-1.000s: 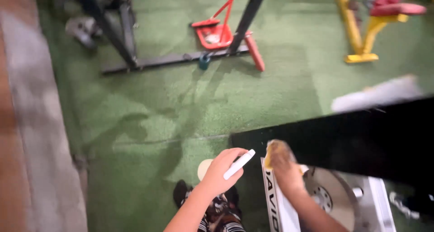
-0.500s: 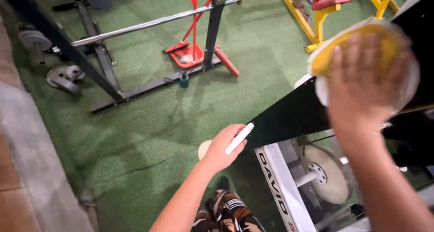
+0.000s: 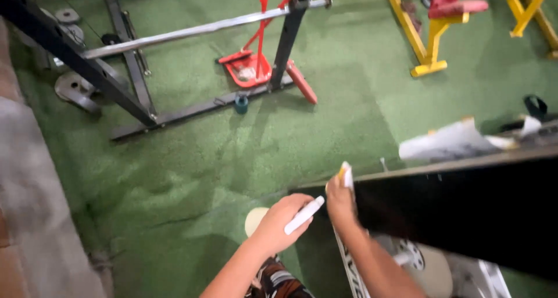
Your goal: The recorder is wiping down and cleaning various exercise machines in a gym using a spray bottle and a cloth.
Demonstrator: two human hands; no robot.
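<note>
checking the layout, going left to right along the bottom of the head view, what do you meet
Grey concrete strip → green turf floor → left hand holding a white spray bottle → right hand pressing a yellow cloth to the edge → black machine panel.

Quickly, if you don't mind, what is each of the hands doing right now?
Left hand: closed around a white spray bottle.
Right hand: closed on a yellow and white cloth at the edge of the black panel.
</note>
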